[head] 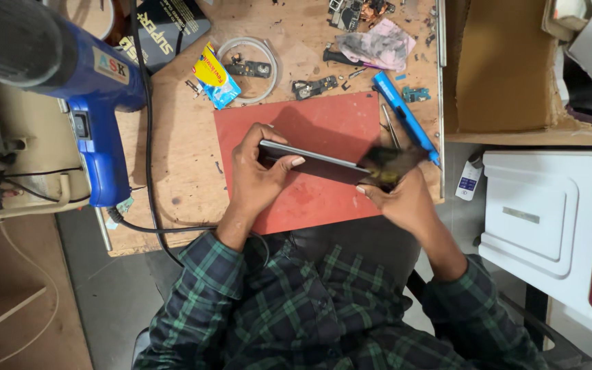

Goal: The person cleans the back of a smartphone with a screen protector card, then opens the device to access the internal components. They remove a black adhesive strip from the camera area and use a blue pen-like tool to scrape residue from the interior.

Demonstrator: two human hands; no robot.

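Underneath everything, a worn wooden table (pixel 173 157) is seen, scuffed and stained, with grey floor visible below its near edge. At the right, a white cabinet (pixel 536 212) is placed on the floor beside the table, and a brown cardboard box (pixel 508 62) is set above it. On the left, a blue heat gun (pixel 97 116) is mounted over the table, its dark nozzle pointed toward the camera and its black cable trailed down across the wood. A red mat (pixel 310 130) is laid on the middle of the table. Just above this mat, a dark flat phone (pixel 313 163) is held edge-on, tilted slightly down to the right. The left hand (pixel 255 178) is wrapped around the phone's left end, thumb laid along its near edge. The right hand (pixel 399 195) is closed around the phone's right end, where the view is blurred and a dark object cannot be told apart from the fingers. Beside the mat's right edge, a blue tool (pixel 405 116) is laid slantwise. Farther back, a coil of clear tubing (pixel 248 58), a yellow and blue packet (pixel 215 77), a pink cloth (pixel 381 44) and small dark parts are scattered
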